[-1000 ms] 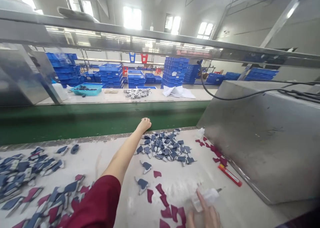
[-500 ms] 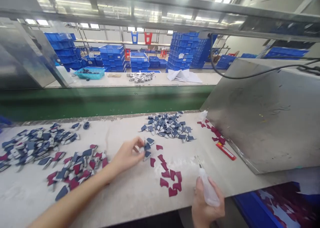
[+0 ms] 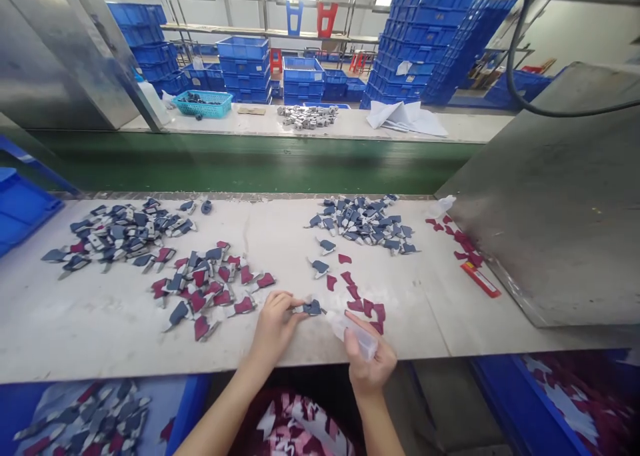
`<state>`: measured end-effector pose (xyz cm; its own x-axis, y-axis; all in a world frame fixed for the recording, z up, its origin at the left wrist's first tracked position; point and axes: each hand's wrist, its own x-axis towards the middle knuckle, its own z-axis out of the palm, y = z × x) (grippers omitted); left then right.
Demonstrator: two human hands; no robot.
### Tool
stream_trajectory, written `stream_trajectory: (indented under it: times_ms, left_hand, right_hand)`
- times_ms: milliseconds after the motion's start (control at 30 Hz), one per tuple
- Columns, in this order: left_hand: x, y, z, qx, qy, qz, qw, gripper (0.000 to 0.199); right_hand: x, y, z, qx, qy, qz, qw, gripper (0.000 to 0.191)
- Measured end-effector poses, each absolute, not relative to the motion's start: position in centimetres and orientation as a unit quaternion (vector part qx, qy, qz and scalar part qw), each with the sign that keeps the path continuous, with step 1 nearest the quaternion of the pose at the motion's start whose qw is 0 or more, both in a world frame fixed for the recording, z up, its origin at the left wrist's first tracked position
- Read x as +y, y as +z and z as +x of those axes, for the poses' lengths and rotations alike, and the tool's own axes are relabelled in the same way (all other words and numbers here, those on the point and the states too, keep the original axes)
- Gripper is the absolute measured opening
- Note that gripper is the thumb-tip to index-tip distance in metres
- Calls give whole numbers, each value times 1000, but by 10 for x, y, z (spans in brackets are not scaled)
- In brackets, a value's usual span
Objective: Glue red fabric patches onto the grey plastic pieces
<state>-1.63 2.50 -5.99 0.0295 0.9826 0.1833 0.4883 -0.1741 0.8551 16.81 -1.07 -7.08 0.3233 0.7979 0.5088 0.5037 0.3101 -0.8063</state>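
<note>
Between the fingertips of my left hand (image 3: 274,326) is a small navy-and-grey part (image 3: 313,307), held just over the table. My right hand (image 3: 371,359) is wrapped round a translucent squeeze bottle (image 3: 353,334), its tip close to that part; whether they touch I cannot tell. Loose maroon pieces (image 3: 355,305) lie beside and beyond the bottle. Two single navy-and-grey parts (image 3: 319,268) rest farther back, in front of a heap of similar parts (image 3: 363,217). To the left of my left hand is a group of parts, several with maroon faces (image 3: 213,283).
Another heap of navy-and-grey parts (image 3: 125,233) lies at the left. On the right, a red-labelled strip (image 3: 480,280) and more maroon pieces sit beside a metal housing (image 3: 560,243). Blue bins (image 3: 197,403) stand below the table edge. Behind runs a green conveyor (image 3: 280,166).
My left hand has drawn nearer, bringing a navy-and-grey part from near the far heap. My right hand has moved left with the bottle, toward that part. The view has tilted down.
</note>
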Motion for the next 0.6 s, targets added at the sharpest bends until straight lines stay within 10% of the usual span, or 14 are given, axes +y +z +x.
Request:
stream_trajectory:
  times_ms: [600]
  left_hand:
    - [26, -67, -18, 555, 423, 653, 294, 11]
  right_hand:
    - [-4, -69, 166, -611, 98, -534, 577, 15]
